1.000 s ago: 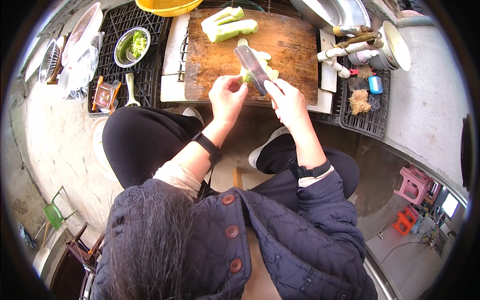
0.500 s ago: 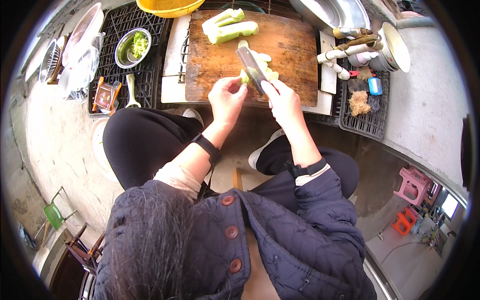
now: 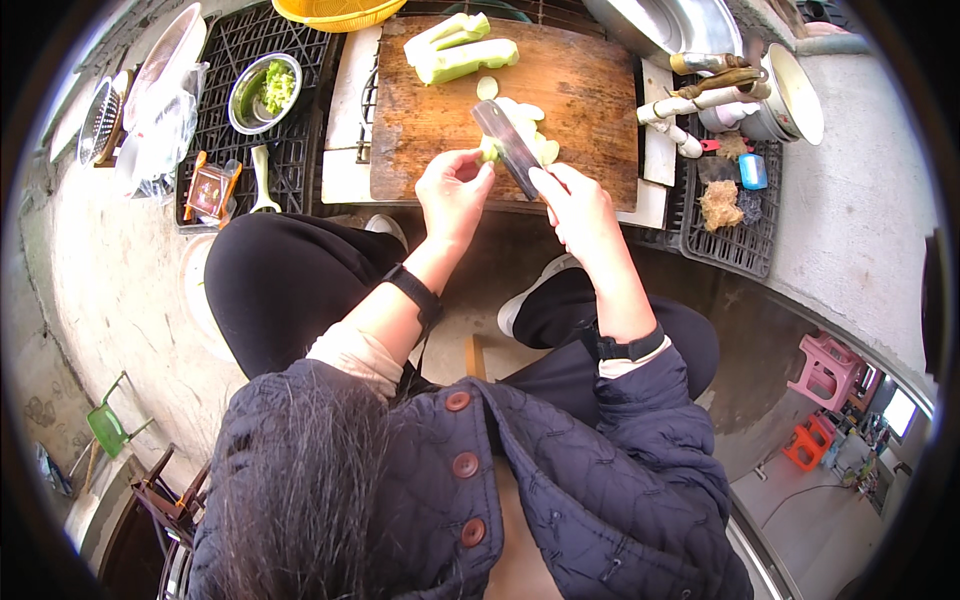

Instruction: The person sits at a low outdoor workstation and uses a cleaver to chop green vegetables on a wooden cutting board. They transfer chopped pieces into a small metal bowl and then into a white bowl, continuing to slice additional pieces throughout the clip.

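My right hand (image 3: 580, 207) is closed around the handle of a kitchen knife (image 3: 507, 150), its broad blade slanting up and left over a wooden cutting board (image 3: 420, 125). Beside the blade, my left hand (image 3: 453, 195) pinches a small end piece of a pale green vegetable stem (image 3: 488, 149), mostly hidden by fingers and blade. Round pale slices (image 3: 530, 113) lie along the knife's right side, and one single slice (image 3: 487, 88) sits above its tip. Farther back on the board rest thick peeled stem pieces (image 3: 466, 62), which look like celtuce.
Left of the board, a steel bowl (image 3: 240, 105) with chopped greens stands on a black crate, near a peeler-like white-handled tool (image 3: 263, 180). A yellow basket (image 3: 340, 14) and a large metal basin (image 3: 690, 25) are behind. At right, a black crate (image 3: 735, 250) holds scrubbers.
My right hand and the knife have shifted slightly right and toward me. The slice above the tip, earlier partly covered by the blade, now shows whole. My left hand stays nearly still.
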{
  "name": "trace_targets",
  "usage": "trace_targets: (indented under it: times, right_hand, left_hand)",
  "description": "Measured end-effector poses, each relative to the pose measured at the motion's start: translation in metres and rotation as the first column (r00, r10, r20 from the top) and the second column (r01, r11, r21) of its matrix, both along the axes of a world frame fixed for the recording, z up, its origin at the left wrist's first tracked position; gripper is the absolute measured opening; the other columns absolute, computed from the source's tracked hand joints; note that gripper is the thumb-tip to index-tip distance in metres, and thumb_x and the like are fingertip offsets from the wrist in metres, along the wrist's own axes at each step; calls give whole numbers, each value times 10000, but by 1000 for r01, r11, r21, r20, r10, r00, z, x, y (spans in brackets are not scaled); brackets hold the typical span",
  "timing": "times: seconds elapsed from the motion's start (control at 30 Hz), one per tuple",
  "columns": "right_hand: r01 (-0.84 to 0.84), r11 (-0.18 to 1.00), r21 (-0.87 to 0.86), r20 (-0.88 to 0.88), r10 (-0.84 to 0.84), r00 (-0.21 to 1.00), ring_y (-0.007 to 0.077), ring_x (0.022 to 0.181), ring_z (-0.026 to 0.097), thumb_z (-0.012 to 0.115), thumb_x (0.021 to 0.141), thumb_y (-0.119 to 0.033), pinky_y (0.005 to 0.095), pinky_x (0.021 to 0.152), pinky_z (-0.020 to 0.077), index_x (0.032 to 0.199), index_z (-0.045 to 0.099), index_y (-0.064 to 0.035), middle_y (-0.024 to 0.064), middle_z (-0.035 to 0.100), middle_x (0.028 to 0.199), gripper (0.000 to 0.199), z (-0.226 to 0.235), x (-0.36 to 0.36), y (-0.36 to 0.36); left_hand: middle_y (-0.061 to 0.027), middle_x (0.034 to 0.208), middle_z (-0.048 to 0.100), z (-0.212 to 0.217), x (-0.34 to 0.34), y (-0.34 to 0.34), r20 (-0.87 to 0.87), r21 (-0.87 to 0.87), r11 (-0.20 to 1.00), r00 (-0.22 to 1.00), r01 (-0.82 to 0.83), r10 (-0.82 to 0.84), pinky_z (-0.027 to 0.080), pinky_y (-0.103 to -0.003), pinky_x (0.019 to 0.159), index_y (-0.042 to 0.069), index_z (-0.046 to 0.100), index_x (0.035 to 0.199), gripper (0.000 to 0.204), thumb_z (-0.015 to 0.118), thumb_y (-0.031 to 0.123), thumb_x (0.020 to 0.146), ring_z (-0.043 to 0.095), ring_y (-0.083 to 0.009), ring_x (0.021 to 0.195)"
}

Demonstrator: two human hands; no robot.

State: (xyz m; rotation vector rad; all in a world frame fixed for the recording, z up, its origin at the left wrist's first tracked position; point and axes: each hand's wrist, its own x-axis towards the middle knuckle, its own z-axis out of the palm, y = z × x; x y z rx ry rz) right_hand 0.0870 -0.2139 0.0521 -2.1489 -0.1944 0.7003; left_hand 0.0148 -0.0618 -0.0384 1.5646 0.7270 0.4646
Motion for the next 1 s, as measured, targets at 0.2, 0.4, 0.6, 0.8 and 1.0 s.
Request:
trace_targets:
  times: [0.2,0.4,0.6,0.8,1.0]
  right_hand:
    - [28,1000,-13,39,-27,999,90,463,494,659,1008,-383,279,431,383,1049,717,-75,-8,535,598,315,-16,-2,12]
    - [55,997,-60,-34,-57,998,328,761,679,641,1005,-406,409,725,521,1136,718,-28,195,699,818,406,6,0,6]
    - [74,997,34,-105,-71,992,68,452,477,642,1022,-372,248,409,358,1040,706,-75,-23,525,598,304,14,-2,10]
    - [74,997,34,-96,-70,993,67,451,475,640,1024,-372,248,409,357,1021,701,-77,-22,521,596,302,10,-3,8]
    - [40,999,-8,-55,-41,998,181,571,545,632,1023,-376,313,525,418,1058,709,-61,60,586,687,326,14,-6,9]
  left_hand:
    - [-73,972,767,1,0,2,-22,-6,1000,1000,20,-20,582,-244,804,-30,748,1090,263,832,51,855,716,-101,858]
    - [-67,972,757,-3,0,0,30,-10,1000,999,-11,11,582,-243,803,-26,748,1060,222,825,35,862,713,-104,859]
    - [-89,925,732,-6,1,0,60,-25,999,997,-39,41,590,-279,782,-15,765,977,166,816,50,833,735,-148,803]
    - [-87,917,733,-6,2,0,60,-49,998,997,-40,43,589,-280,779,-16,763,967,162,818,55,831,734,-146,803]
    - [-86,920,737,-6,2,0,47,-37,999,998,-38,40,586,-279,785,-15,760,965,165,819,60,831,733,-144,805]
